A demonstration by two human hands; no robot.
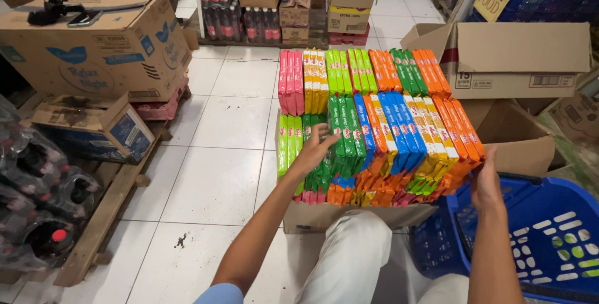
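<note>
Packets (399,154) of many colours, stacked on edge in a block, are held over an open cardboard box (324,216) above the person's knees. The left hand (314,151) is pressed flat, fingers spread, against the green packets; the right hand (485,182) is laid open against the block's orange end. A blue basket (549,235) is seen beside it, more packets (359,73) beyond.
</note>
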